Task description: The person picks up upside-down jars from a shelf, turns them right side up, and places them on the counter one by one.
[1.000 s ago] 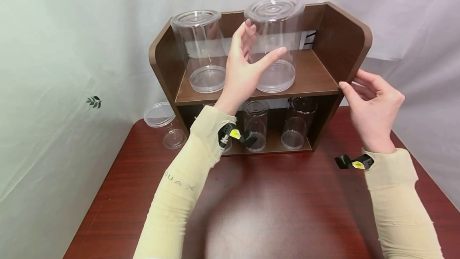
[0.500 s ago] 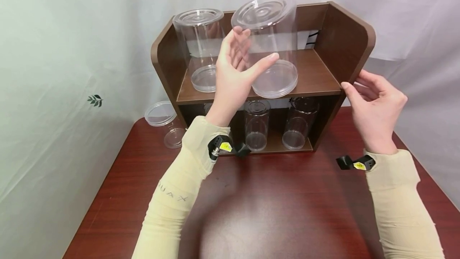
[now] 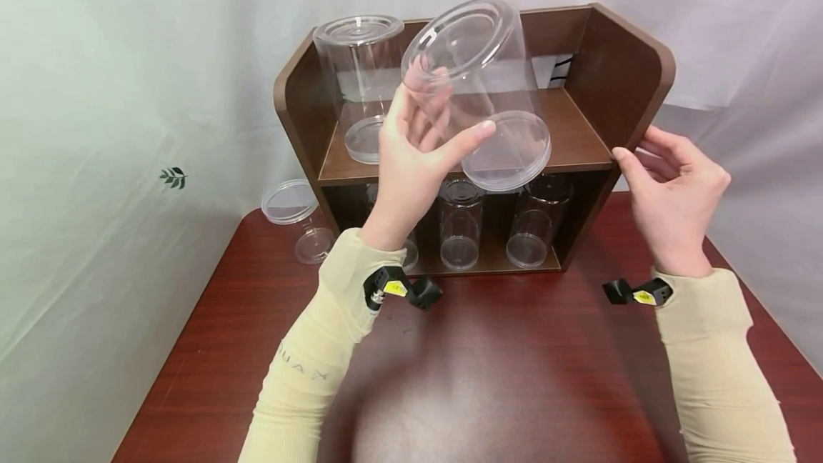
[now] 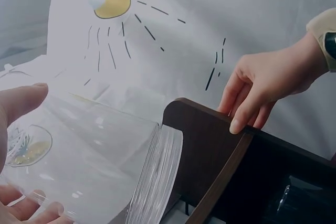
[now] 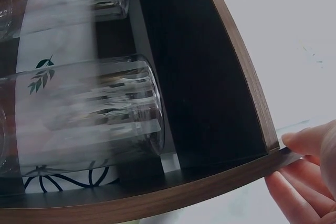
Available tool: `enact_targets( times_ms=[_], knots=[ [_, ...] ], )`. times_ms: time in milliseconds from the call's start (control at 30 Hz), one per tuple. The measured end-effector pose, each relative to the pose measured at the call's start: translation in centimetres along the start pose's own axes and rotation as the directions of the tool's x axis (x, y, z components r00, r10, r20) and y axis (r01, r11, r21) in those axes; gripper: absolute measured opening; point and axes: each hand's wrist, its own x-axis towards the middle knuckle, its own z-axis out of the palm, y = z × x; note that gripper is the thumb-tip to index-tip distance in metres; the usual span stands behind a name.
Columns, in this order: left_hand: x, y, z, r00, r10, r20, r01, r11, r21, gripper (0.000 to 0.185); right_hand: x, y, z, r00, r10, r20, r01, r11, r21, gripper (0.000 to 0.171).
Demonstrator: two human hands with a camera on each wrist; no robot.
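My left hand (image 3: 411,156) grips a large clear plastic jar (image 3: 508,84), thumb on the near side and fingers round the left. The jar leans left, its ringed end up and its other end just in front of the upper shelf's edge. In the left wrist view the jar's ridged rim (image 4: 157,177) points toward the brown shelf unit. My right hand (image 3: 675,191) pinches the front edge of the shelf unit's right side panel (image 3: 624,70). Another large clear jar (image 3: 360,84) stands at the left of the upper shelf, partly behind my left hand.
Smaller clear jars (image 3: 459,227) stand on the lower shelf, one partly hidden behind my left wrist. A clear jar (image 3: 289,206) with a wide top stands on the red-brown table (image 3: 489,377), left of the unit. White cloth (image 3: 128,56) hangs around the table.
The large jar went from upright on the upper shelf to tilted, its lower end coming forward past the shelf edge. My left hand moved left and slightly down with it. My right hand stayed put.
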Motion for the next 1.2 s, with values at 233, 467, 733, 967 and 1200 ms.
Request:
enact_targets(
  times_ms=[233,467,733,967,1200],
  knots=[
    [-1.0,0.4,-0.5,0.999,-0.035,-0.008,0.035,0.999,-0.001,0.079,0.0,0.1,0.1,1.000,-0.001,0.001,0.001,1.000,0.004,0.030],
    [-2.2,0.3,-0.9,0.998,-0.057,-0.011,0.056,0.998,-0.007,0.085,0.2,0.2,0.0,1.000,-0.003,0.004,0.003,1.000,0.009,0.031],
    [-3.5,0.3,-1.2,1.000,-0.024,0.020,0.024,1.000,0.001,0.084,0.1,0.2,-0.2,1.000,0.001,-0.004,-0.001,1.000,-0.001,0.031],
    [-4.5,0.0,-1.7,0.999,-0.001,0.051,0.000,1.000,0.007,0.082,0.5,1.7,-0.4,1.000,0.005,-0.004,-0.005,1.000,-0.013,0.033],
    [-5.6,-0.3,-2.6,0.997,-0.015,0.072,0.013,1.000,0.024,0.079,0.9,2.8,-0.8,1.000,-0.010,-0.004,0.010,1.000,-0.010,0.033]
  ],
)
